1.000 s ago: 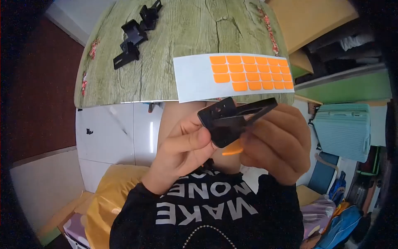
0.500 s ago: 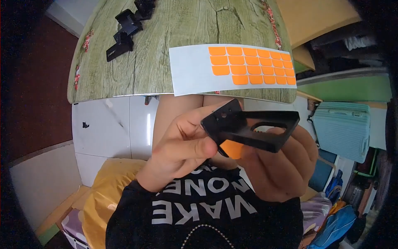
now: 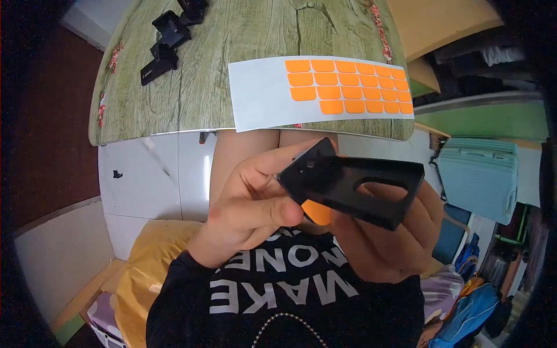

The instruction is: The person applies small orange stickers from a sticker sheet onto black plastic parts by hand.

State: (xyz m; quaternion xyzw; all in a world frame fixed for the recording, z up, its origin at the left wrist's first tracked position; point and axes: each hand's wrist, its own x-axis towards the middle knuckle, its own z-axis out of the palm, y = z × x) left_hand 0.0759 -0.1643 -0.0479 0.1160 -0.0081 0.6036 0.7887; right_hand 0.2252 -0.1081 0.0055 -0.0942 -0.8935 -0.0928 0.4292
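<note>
Above my lap, a black bracket with an oval slot and an upright end plate is held tilted between both hands. My left hand grips the end plate, thumb in front and fingers behind. My right hand is curled under and behind the slotted arm; the bracket hides most of its fingertips. An orange sticker shows just below the bracket, between the left thumb and the right hand's fingers. Whether it is stuck down there is hidden. Beyond the hands, a white sheet of orange stickers lies at the table's near edge.
Several more black brackets lie at the back left of the wood-patterned table. A small black piece is on the tiled floor. At right stands a pale green suitcase; a yellow cloth is at lower left.
The bracket has tilted so that its slotted face turns more toward me, its right end lower. Both hands keep their hold. The table and sheet appear shifted slightly up and left.
</note>
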